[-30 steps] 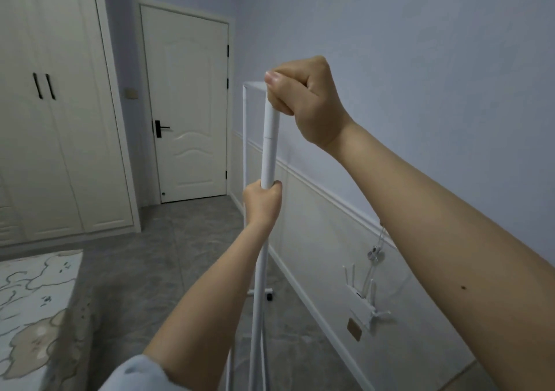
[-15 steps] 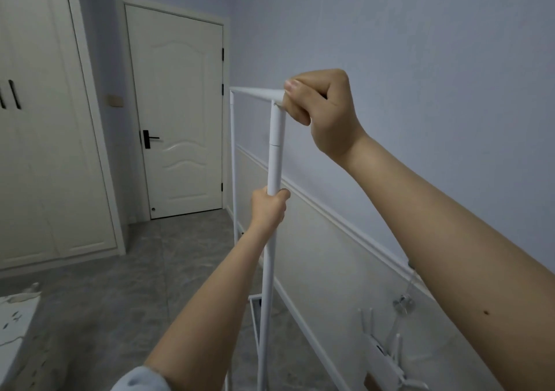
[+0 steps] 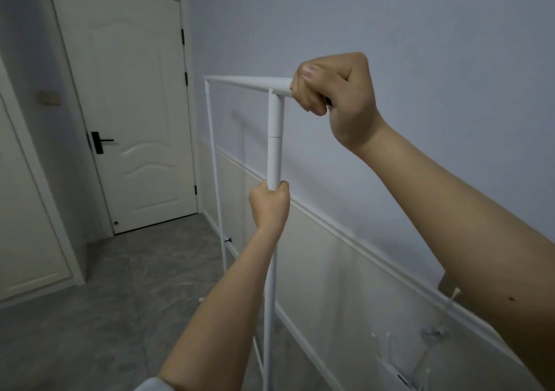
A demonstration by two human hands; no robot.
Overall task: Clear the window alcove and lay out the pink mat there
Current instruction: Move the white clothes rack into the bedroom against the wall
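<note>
A white tubular clothes rack (image 3: 274, 138) stands close to the right-hand wall, its top bar running away from me toward the door. My right hand (image 3: 333, 90) grips the near end of the top bar at the corner. Lower down, my left hand (image 3: 270, 204) is wrapped round the near upright post at about mid height. The rack's foot is cut off by the frame's lower edge. Neither the pink mat nor the window alcove is in view.
A shut white door (image 3: 129, 105) with a black handle faces me at the far end. White wardrobe doors (image 3: 27, 210) line the left. Grey tiled floor (image 3: 105, 300) lies between. A white router (image 3: 399, 363) with antennas hangs low on the right wall.
The view has swung right and moved toward the door. The rack's top bar now shows at length, the patterned mat at the lower left has left the frame, and both hands keep their grips.
</note>
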